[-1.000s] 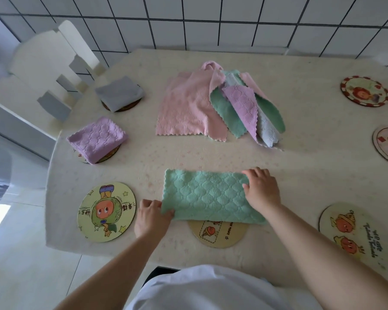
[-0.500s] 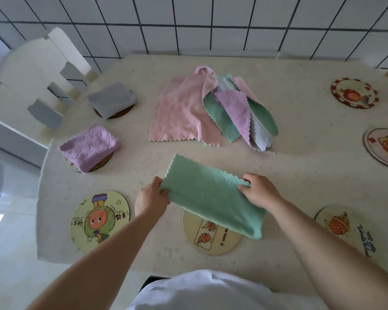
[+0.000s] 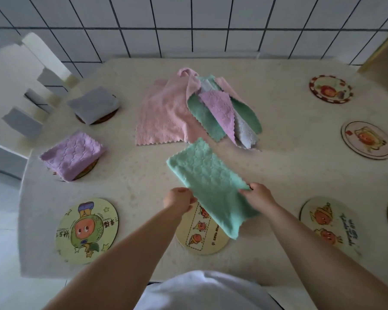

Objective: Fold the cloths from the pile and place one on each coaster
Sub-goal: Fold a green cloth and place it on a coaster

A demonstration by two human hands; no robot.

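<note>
Lying slantwise across the table (image 3: 278, 175) as a long folded strip, the green cloth (image 3: 208, 186), far end flat toward the pile (image 3: 199, 108), near end draping over the coaster (image 3: 202, 231) just in front of the body. Being pinched at mid-length on both long edges: left hand (image 3: 179, 199) nipping the left edge, right hand (image 3: 257, 194) nipping the right edge, fingers of both curled onto the fabric.

Judging the step in hand as the second fold, strip into a square. Worth bringing one short end over the other with corners matching (scalloped hems slip out of line easily), then pressing flat before lifting. Keeping the packet small enough to sit within a coaster's rim.

Further out: purple cloth (image 3: 73, 154) and grey cloth (image 3: 93, 104) already sitting folded on their coasters at the left; cartoon coaster (image 3: 86, 229) at near left bare, likewise several at the right. Probably aiming for one of the bare near ones.
</note>
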